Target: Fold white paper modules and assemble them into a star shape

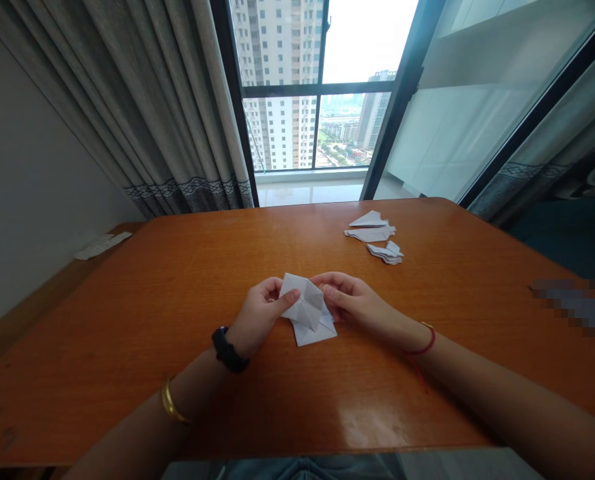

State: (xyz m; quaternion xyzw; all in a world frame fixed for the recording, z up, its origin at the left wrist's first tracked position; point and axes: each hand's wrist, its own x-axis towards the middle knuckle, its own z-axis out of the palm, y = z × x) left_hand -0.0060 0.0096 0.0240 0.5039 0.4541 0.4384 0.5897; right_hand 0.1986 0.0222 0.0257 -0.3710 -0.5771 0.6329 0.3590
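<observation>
A piece of folded white paper is held up a little above the wooden table, between both hands. Creases run across it, and a squarish flap hangs down at its lower edge. My left hand pinches the paper's left side, thumb on top and fingers behind. On the right side, my right hand grips the paper's edge between thumb and fingers. Some fingertips of both hands are hidden behind the paper.
Several folded white paper pieces lie toward the back right of the wooden table. A pixelated flat object is at the right. White sheets rest by the left wall. Curtains and a window stand beyond the table.
</observation>
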